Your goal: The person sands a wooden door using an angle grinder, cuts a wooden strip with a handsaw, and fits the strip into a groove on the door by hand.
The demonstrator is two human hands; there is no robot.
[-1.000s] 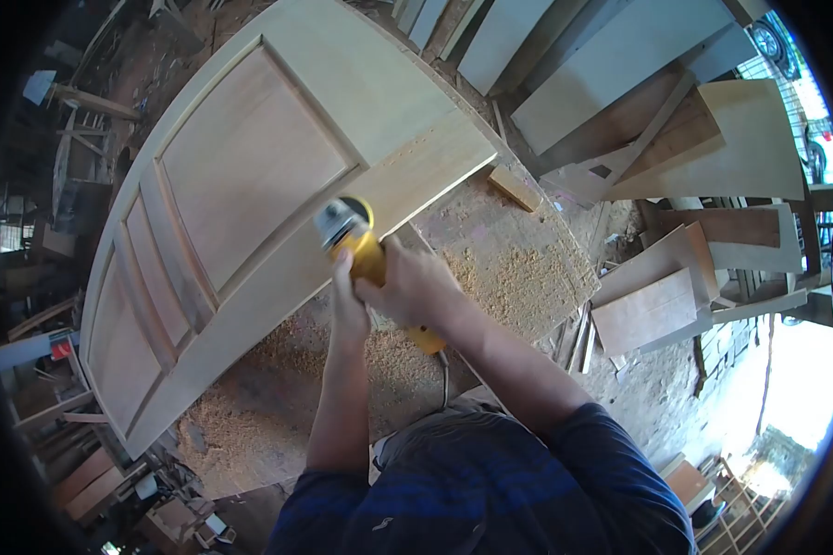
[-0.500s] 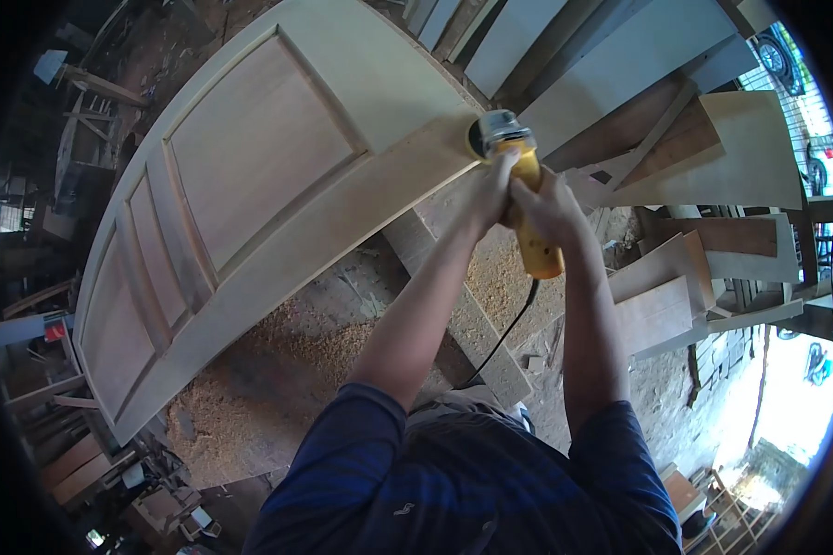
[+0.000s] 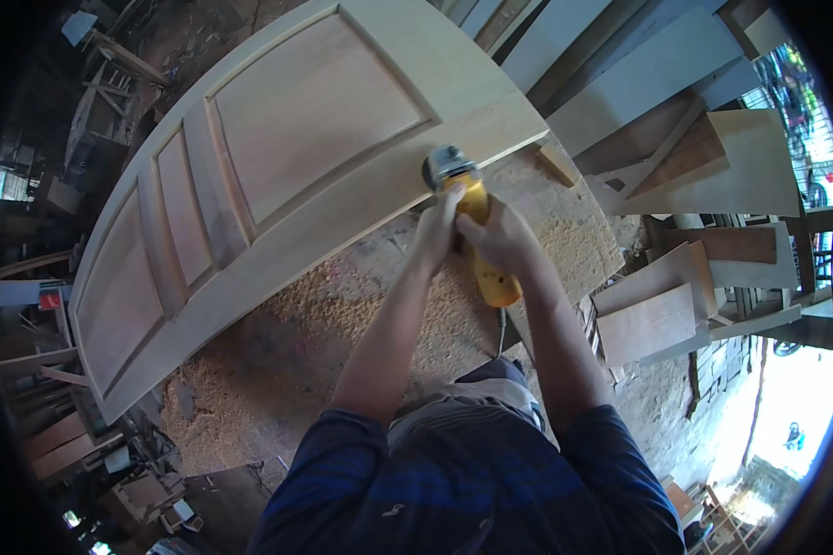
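A yellow angle grinder (image 3: pixel 491 268) with a grey metal head is held in both hands. My left hand (image 3: pixel 438 227) wraps round its front part just behind the head. My right hand (image 3: pixel 502 236) grips the body from the other side. The grinder's disc rests at or just over the near edge strip of a pale panelled wooden door (image 3: pixel 319 120) with a curved far side; whether it touches is hard to tell. A cord leaves the grinder's rear toward my waist.
The door lies on a worktable (image 3: pixel 565 250) strewn with sawdust (image 3: pixel 333 296). A small wood block (image 3: pixel 557 165) sits beside the door's end. Boards (image 3: pixel 648 83) lean at the right. Wood scraps and stools fill the left. A distant person (image 3: pixel 793 437) shows outside at the right.
Both hands and the grinder went right to the door's end corner, and are now back left along the near edge. The view has shifted as well.
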